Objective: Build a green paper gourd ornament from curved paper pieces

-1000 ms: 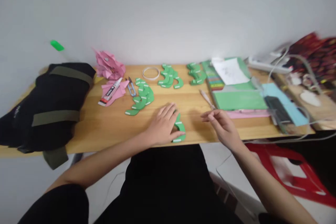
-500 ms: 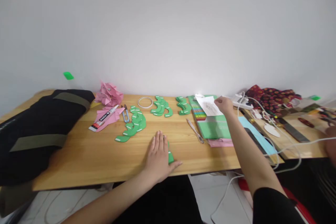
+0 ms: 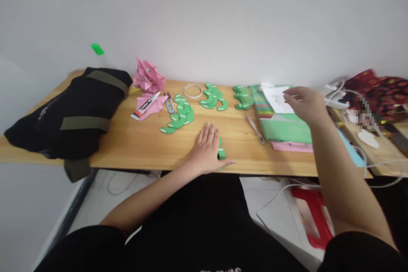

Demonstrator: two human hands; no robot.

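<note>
My left hand (image 3: 208, 148) lies flat, fingers stretched, on a small green paper piece (image 3: 221, 150) near the front edge of the wooden table (image 3: 134, 144). My right hand (image 3: 304, 104) hovers over the stack of green and pink paper sheets (image 3: 285, 129), fingers loosely curled beside a white sheet with a sketch (image 3: 278, 98). I cannot see anything held in it. Curved green cutouts lie in groups (image 3: 180, 115), (image 3: 213, 97), (image 3: 242, 95) farther back.
A black bag (image 3: 73, 110) fills the table's left end. Crumpled pink paper (image 3: 147, 77), a glue tube (image 3: 145, 106), small snips (image 3: 169, 103), a tape ring (image 3: 192, 90) and a thin tool (image 3: 255, 129) lie about. Cables, a power strip and patterned fabric (image 3: 376, 89) crowd the right. A red stool (image 3: 310, 212) stands below.
My right hand reached to the white sheet at the back, then drew slightly back above the paper stack. My left hand stayed pressed on the green piece. The camera tilted up, then down.
</note>
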